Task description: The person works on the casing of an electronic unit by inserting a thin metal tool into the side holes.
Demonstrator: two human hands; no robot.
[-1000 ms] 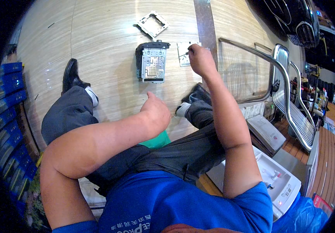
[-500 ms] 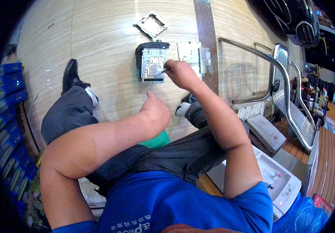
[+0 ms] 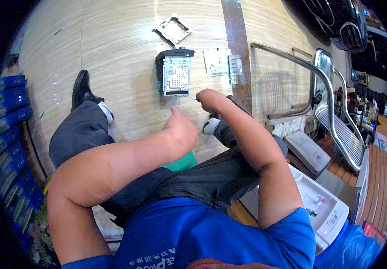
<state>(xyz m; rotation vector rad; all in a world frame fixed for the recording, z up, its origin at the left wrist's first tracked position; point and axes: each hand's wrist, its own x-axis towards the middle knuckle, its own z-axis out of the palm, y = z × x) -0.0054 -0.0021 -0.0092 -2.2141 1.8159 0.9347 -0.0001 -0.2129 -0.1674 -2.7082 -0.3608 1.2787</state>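
A boxy electronic unit (image 3: 177, 74), resembling a car stereo, stands on the floor with its perforated metal side up and its dark front edge facing away. My right hand (image 3: 211, 100) is closed around a thin pointed tool (image 3: 193, 97) just off the unit's near right corner; its exact kind is too small to tell. Close to the near edge is my left hand (image 3: 182, 130), one finger stretched toward the unit. Nothing shows in it, and its other fingers are mostly hidden. Beyond the unit lies a square metal frame (image 3: 185, 35). A flat metal plate (image 3: 216, 62) rests to its right, beside a slotted metal strip (image 3: 235, 69).
A chrome-framed bench (image 3: 325, 94) stands at the right, with a cardboard box (image 3: 308, 150) and a white water dispenser (image 3: 330, 219) nearer me. Blue boxes (image 3: 11, 116) are stacked along the left. Something green (image 3: 181, 163) shows under my left forearm.
My right hand has pulled back toward me with the thin tool, off the unit's metal face. The left hand has stayed in nearly the same place.
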